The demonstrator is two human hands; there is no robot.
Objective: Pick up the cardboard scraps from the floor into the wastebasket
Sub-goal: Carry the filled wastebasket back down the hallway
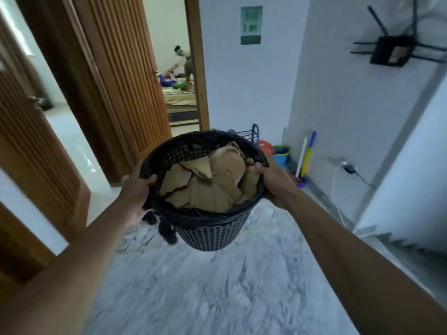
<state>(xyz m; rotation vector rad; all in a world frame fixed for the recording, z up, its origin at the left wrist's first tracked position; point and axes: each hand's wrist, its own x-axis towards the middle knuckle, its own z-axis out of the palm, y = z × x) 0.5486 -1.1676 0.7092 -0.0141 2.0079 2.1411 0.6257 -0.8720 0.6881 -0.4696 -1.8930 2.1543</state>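
From the head camera, 2 bare hands hold a black mesh basket [212, 228] up off the marbled floor [217, 286], tilted so its mouth faces the camera. The left hand [137, 192] clamps the rim on its side, thumb curled over the edge and the other fingers wrapped under the outer wall, mostly hidden. The right hand [273, 175] grips the opposite rim, thumb hooked inside and fingers closed round the outside. Between the 2 thumbs, brown cardboard scraps [208, 180] fill the basket nearly to the rim, piled at angles. A black liner [193, 216] folds over the near rim, below the fingers. Beyond the right fingers, a blue bucket [280, 154] and mop handles [306, 155] stand by the wall. Past the left fingers is a slatted wooden door [125, 76].
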